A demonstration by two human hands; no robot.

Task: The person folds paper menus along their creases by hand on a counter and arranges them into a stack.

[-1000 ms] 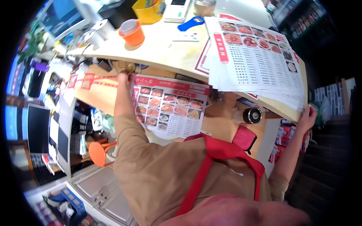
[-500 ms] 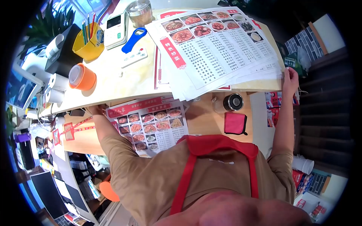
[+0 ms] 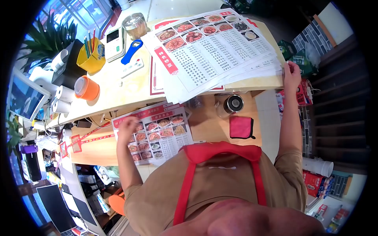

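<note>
My left hand is over the left part of a printed menu sheet on the lower desk; its fingers are bent and slightly smeared, and I see nothing in them. At the right end of the raised counter, my right hand grips the edge with curled fingers, beside a fanned stack of menu sheets. The stack lies on the counter, its near corners sticking out past the front edge. Food photos and rows of text cover the top sheet.
On the counter's left stand a yellow pencil cup, an orange container, a card terminal, a glass jar and a blue bottle opener. A black-lidded cup and a pink cloth occupy the lower desk.
My left hand has come out from under the counter's left side and moved right, over the lower menu sheet. My right hand stays at the counter's edge. The view has shifted slightly.
</note>
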